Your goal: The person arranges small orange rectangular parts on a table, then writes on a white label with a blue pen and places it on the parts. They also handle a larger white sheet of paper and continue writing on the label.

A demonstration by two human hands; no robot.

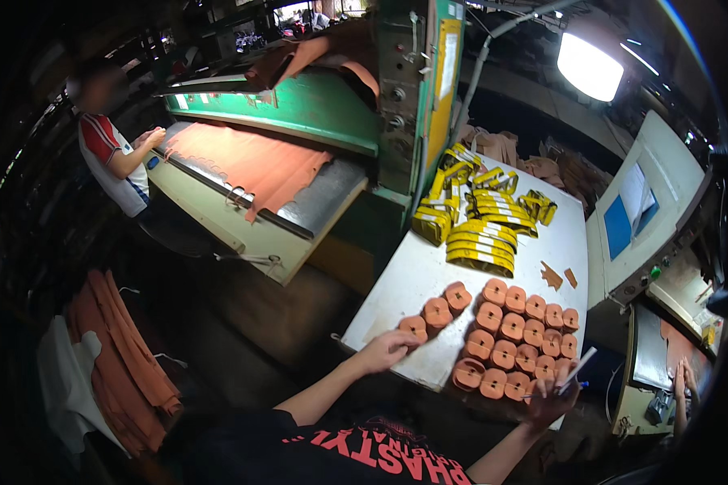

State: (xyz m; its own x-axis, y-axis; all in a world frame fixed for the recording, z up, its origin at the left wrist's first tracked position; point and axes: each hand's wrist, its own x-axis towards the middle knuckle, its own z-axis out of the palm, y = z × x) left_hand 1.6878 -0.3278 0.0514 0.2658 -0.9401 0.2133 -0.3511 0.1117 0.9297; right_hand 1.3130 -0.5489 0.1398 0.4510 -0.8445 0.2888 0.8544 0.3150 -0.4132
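Contact left, grip right

I see left hand (387, 351) touching a reddish-brown leather stack (413, 326) on the white worktop (396, 291), near-left edge; grip unclear. Right hand (552, 400) closed around slim white stick (579, 365), beside gridded leather stacks (512, 326).

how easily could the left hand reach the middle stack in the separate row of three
Probably yes: the left hand is at the row's nearest stack, and nothing covers the top of the middle stack just beyond it.

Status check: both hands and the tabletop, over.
Left hand at brown stack. Right hand holding slim white item. More brown stacks crowd white table, yellow pieces beyond.
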